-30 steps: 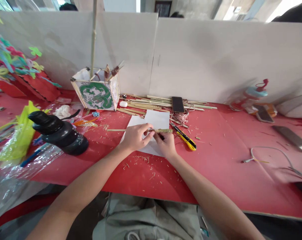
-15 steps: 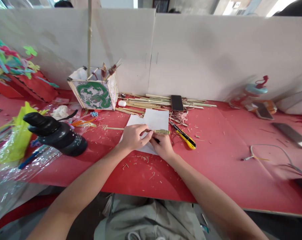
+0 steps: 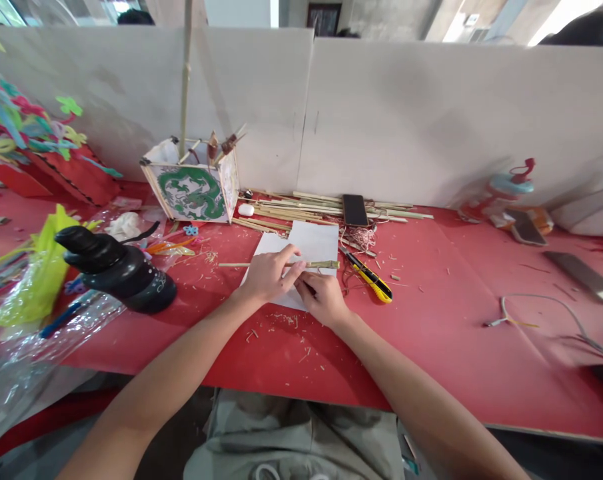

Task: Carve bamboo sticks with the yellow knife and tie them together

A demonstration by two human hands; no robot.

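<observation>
A thin bamboo stick [image 3: 324,265] lies crosswise over white paper [image 3: 315,240], its thicker end to the right. My left hand [image 3: 267,275] is closed on the stick near its middle, thumb and forefinger pointing right. Just below the thick end, my right hand [image 3: 327,300] is curled shut. Something small and dark shows between its fingers, too hidden to name. A yellow and black utility knife [image 3: 366,275] lies to the right of that hand, beside reddish-brown string [image 3: 360,237].
Bamboo strips [image 3: 281,212] and a phone [image 3: 355,210] lie behind the paper. A paper lantern box [image 3: 194,190] with a green dragon stands back left, near a black bottle [image 3: 121,270]. Shavings [image 3: 306,350] litter the red table [image 3: 431,320]. A cable [image 3: 531,297] lies right.
My right hand has shifted slightly down and left, away from the stick's thick end, and more of the stick shows. My left hand stays on the stick. The view has tilted up slightly.
</observation>
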